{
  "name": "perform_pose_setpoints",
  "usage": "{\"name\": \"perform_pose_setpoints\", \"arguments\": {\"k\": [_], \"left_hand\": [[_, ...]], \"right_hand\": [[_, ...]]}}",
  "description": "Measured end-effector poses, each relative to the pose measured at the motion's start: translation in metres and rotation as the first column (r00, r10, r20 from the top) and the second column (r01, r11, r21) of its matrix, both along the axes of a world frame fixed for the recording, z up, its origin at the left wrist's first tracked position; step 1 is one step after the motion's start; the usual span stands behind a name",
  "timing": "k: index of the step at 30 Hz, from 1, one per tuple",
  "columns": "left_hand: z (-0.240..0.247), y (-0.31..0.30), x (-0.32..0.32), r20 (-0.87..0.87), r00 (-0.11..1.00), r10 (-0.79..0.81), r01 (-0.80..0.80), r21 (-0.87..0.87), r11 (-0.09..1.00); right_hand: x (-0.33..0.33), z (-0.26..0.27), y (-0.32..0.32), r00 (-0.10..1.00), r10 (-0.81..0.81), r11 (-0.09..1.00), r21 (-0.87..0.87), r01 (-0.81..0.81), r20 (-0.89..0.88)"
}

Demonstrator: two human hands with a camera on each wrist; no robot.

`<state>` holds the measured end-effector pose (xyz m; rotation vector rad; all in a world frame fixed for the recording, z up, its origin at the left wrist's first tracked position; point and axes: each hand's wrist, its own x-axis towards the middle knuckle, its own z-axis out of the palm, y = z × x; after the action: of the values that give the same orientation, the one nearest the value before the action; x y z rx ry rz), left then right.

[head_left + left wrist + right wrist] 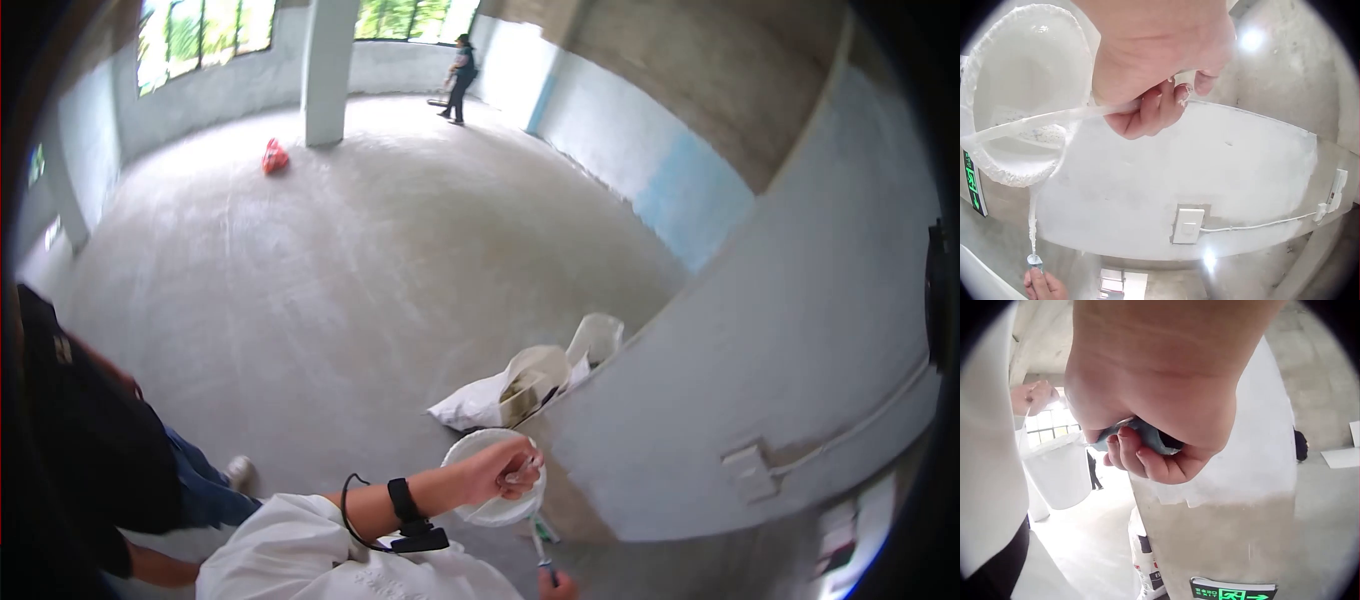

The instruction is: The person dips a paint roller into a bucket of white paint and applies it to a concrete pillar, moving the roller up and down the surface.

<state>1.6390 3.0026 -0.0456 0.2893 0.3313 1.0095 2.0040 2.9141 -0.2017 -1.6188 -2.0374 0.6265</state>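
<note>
My left hand (500, 470) grips the flat white handle (1054, 117) of a bucket in its curled fingers. White smears show on the fingertips. The white bucket (1059, 475) hangs below that hand, its rim (1084, 56) crusted with white paste and more paste inside. In the head view my right hand (560, 586) is low, just beyond the bucket. It grips the blue handle (1161, 439) of a tool whose narrow, white-coated length (1032, 219) points at the bucket. The tool's exact kind cannot be told.
A partly whitened wall (730, 400) with a switch box (750, 472) and a green exit sign (1232, 590) stands close on the right. White sacks (490, 400) lie at its foot. A person in black (90, 430) is near left; another person (460, 80) stands far off. A red bag (274, 157) lies near a pillar (328, 75).
</note>
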Motion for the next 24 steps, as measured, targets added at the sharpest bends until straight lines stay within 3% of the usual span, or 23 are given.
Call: {"name": "perform_pose_setpoints", "arguments": {"k": [3,4,6,7,8,10,13,16,23,24], "left_hand": [[-0.008,0.005,-0.007,0.051,0.998,-0.034,0.031,0.070,0.997],[-0.009,0.006,-0.010,0.081,0.996,-0.037,0.029,0.088,0.996],[-0.015,0.012,-0.017,0.072,0.997,-0.022,0.018,0.057,0.998],[-0.017,0.014,-0.021,0.095,0.995,-0.037,0.030,0.068,0.997],[-0.018,0.017,-0.026,0.104,0.994,-0.037,0.030,0.062,0.998],[-0.026,0.028,-0.034,0.132,0.990,-0.056,0.048,0.066,0.997],[-0.035,0.046,-0.040,0.149,0.984,-0.101,0.097,0.035,0.995],[-0.038,0.063,-0.052,0.171,0.976,-0.133,0.131,0.023,0.991],[-0.021,0.091,-0.088,0.072,0.982,-0.173,0.174,-0.008,0.985],[-0.020,0.094,-0.091,0.041,0.986,-0.165,0.165,-0.003,0.986]], "right_hand": [[0.001,0.018,0.003,0.983,0.076,0.992,-0.114,-0.058,0.167],[0.006,0.016,0.003,0.977,0.072,0.994,-0.099,-0.053,0.198],[0.011,0.011,0.004,0.937,0.206,0.970,0.070,-0.234,0.281],[-0.005,0.031,0.005,0.977,0.053,0.978,-0.207,-0.009,0.205],[-0.009,0.030,0.007,0.974,0.035,0.980,-0.199,0.011,0.225],[-0.015,0.030,0.016,0.982,-0.103,0.923,-0.352,0.154,0.160],[-0.038,0.057,0.027,0.965,-0.109,0.858,-0.469,0.212,0.237],[-0.084,0.091,0.024,0.951,-0.171,0.862,-0.428,0.271,0.257],[-0.115,0.077,0.028,0.932,-0.287,0.786,-0.502,0.361,0.221],[-0.119,0.073,0.030,0.940,-0.250,0.834,-0.441,0.330,0.232]]}}
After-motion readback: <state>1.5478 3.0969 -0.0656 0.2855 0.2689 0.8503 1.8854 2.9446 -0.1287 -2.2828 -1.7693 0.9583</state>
